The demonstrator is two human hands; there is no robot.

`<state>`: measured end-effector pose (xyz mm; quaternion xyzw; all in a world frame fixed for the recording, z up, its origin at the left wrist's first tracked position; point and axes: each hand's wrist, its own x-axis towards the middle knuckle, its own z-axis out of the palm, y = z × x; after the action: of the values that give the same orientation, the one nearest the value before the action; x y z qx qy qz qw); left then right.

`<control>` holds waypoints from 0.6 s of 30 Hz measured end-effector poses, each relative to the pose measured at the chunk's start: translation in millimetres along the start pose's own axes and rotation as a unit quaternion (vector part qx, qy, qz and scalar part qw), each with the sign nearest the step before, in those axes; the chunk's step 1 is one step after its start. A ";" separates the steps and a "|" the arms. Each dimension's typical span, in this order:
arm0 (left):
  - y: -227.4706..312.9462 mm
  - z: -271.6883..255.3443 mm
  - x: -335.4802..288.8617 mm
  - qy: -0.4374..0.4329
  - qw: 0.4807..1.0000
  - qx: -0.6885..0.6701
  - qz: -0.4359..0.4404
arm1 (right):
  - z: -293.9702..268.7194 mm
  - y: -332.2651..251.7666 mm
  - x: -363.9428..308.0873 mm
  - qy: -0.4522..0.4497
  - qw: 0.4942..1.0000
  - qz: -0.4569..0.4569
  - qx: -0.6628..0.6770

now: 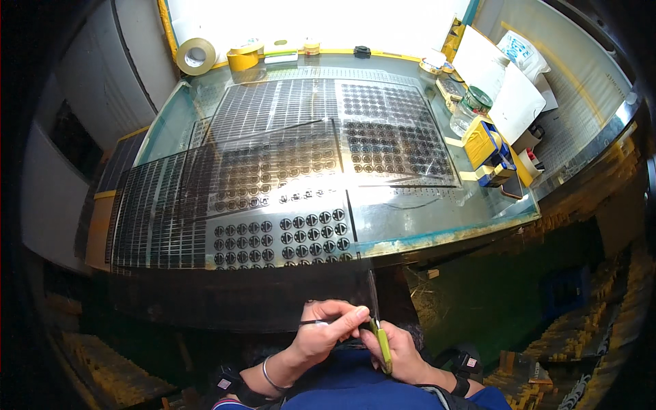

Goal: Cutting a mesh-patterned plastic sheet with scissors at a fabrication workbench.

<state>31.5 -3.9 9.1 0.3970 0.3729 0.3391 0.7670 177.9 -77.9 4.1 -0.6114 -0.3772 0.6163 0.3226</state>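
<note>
My right hand (404, 352) is closed round the lime-green handle (385, 350) of a narrow-bladed tool. The slim dark metal part (373, 294) points up and away from me, toward the table edge; whether it is a knife or scissors is unclear. My left hand (330, 333) is pinched close beside it, thumb and forefinger almost at the tool. From between its fingers a thin black strip (311, 322) sticks out to the left. Ahead, large clear films (294, 232) printed with black round marks and grids cover the glass table (410, 219); a dark sheet (225, 294) hangs over its near edge.
At the back left stand a wide tape roll (196, 56) and a yellow tape roll (243, 59). A blue and yellow tape dispenser (489, 154) sits at the right edge, near a clear jar (471, 106) and white sheets (516, 99). Bright white light comes from the back.
</note>
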 end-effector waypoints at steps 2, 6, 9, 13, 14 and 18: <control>-1.1 5.0 -4.5 -0.017 1.000 -0.011 -0.014 | -1.4 7.6 4.7 0.037 0.989 -0.142 -0.038; -5.9 5.9 -7.6 -0.022 0.999 -0.015 -0.023 | -5.3 4.8 4.4 0.034 0.983 -0.168 -0.064; -6.5 7.2 -8.1 -0.022 1.000 -0.003 -0.021 | -6.3 -3.8 -1.4 -0.005 0.998 -0.056 0.008; -7.1 8.0 -8.4 -0.050 0.998 0.003 -0.024 | -10.0 -6.6 -2.9 -0.004 0.999 -0.037 -0.008; -8.5 7.8 -10.3 -0.049 0.999 0.003 -0.024 | -10.3 -6.5 -2.1 0.000 0.999 -0.042 -0.028; -8.9 12.7 -17.5 -0.051 0.996 0.016 -0.071 | -12.6 -1.4 1.3 0.016 0.987 -0.141 -0.076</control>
<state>35.5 -26.7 11.9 0.3987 0.3664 0.2570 0.8005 190.4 -75.2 5.1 -0.5848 -0.4999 0.5245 0.3648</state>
